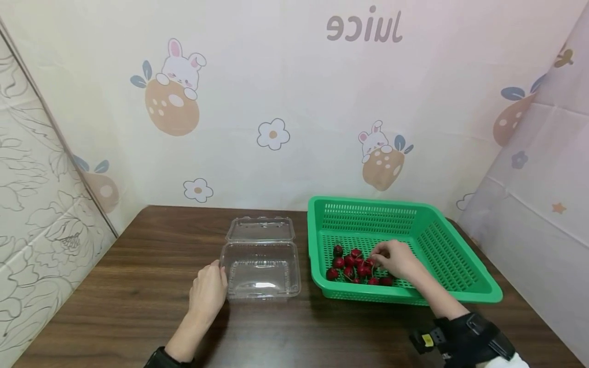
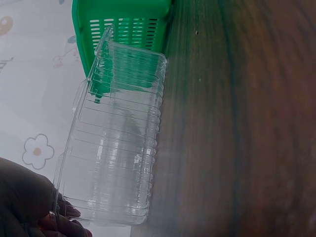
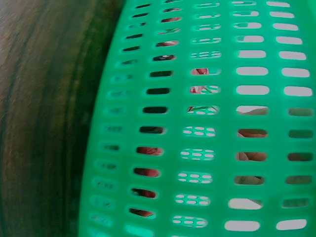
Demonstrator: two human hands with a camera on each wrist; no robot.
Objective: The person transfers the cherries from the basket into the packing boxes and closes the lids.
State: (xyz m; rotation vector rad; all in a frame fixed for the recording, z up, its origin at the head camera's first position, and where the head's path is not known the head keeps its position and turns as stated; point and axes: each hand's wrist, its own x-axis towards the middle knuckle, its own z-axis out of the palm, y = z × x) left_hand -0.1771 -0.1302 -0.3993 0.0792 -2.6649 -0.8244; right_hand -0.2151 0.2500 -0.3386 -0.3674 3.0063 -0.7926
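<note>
A clear plastic clamshell box stands on the table with its lid folded back. My left hand holds the box by its left side; in the left wrist view, fingers pinch the rim. Inside a green basket, dark red cherries with stems lie in a cluster at the left front. My right hand reaches over the basket's front rim, its thumb and fingers pinching at a cherry on the cluster's right edge. The basket wall hides most of that hand in the right wrist view.
The brown wooden table carries the box on the left and the basket on the right, with a narrow gap between them. A printed cloth hangs behind the table, and side panels flank it.
</note>
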